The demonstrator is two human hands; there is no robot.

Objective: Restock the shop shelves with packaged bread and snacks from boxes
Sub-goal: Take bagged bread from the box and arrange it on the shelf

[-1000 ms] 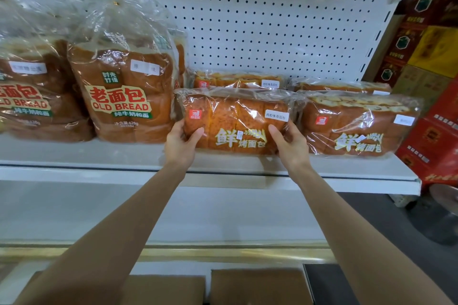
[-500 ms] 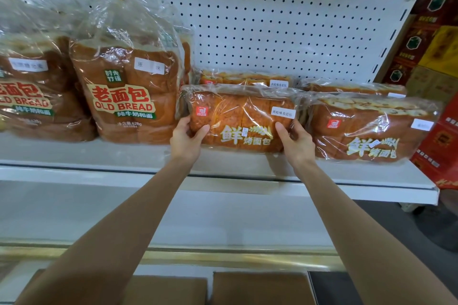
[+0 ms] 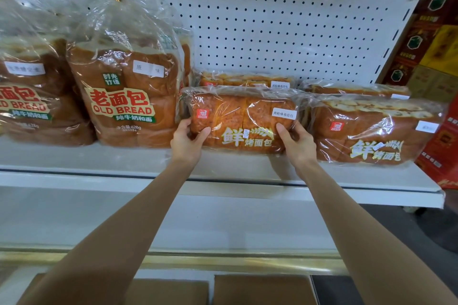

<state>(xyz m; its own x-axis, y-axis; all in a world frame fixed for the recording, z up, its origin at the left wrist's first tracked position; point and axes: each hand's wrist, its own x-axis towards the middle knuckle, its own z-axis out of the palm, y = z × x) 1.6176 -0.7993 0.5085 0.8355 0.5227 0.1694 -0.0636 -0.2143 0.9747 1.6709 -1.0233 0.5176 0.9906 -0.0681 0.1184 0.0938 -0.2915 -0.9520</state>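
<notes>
A clear-wrapped toast loaf (image 3: 244, 121) with yellow lettering stands on its long side on the white shelf (image 3: 74, 158), in the middle. My left hand (image 3: 187, 142) grips its lower left corner and my right hand (image 3: 298, 143) grips its lower right corner. A matching loaf (image 3: 247, 80) lies behind it. Another toast loaf (image 3: 376, 131) sits to the right, with one more (image 3: 354, 89) behind that. Two tall "Old Bread" bags (image 3: 126, 96) (image 3: 27, 96) stand on the shelf to the left.
A white pegboard (image 3: 272, 20) backs the shelf. Red and yellow cartons (image 3: 436, 52) are stacked past the shelf's right end. Two brown cardboard boxes (image 3: 262, 290) (image 3: 168, 292) sit below, at the frame's bottom edge. A lower shelf edge (image 3: 173, 259) runs under my arms.
Both hands have stayed on the middle loaf and eased it slightly further back on the shelf. My view has shifted a little to the left.
</notes>
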